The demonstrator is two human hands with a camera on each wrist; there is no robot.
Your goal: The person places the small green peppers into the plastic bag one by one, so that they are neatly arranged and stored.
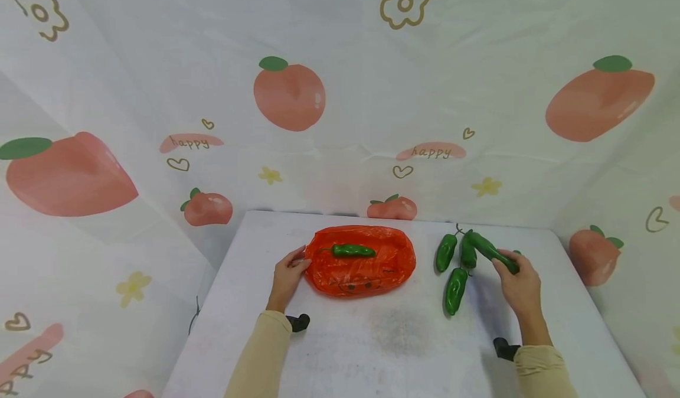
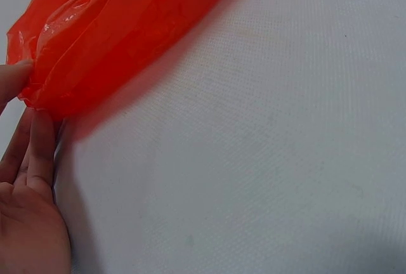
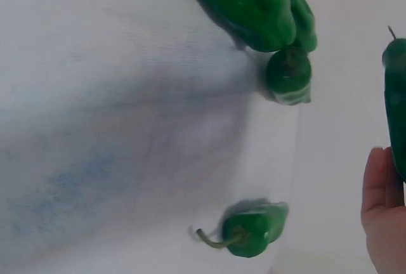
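green long pepper [image 1: 493, 251] sits clamped in the right hand [image 1: 519, 284], its axis slanting up-left toward the orange bag [image 1: 361, 262], which lies well left, its edge pinched by the left hand [image 1: 289, 277].

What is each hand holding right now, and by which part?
Right hand grips a green pepper by its near end; left hand pinches the orange bag at its left edge.

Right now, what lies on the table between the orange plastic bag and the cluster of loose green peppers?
Nothing: in the head view, bare white table separates the orange plastic bag from the loose green peppers.
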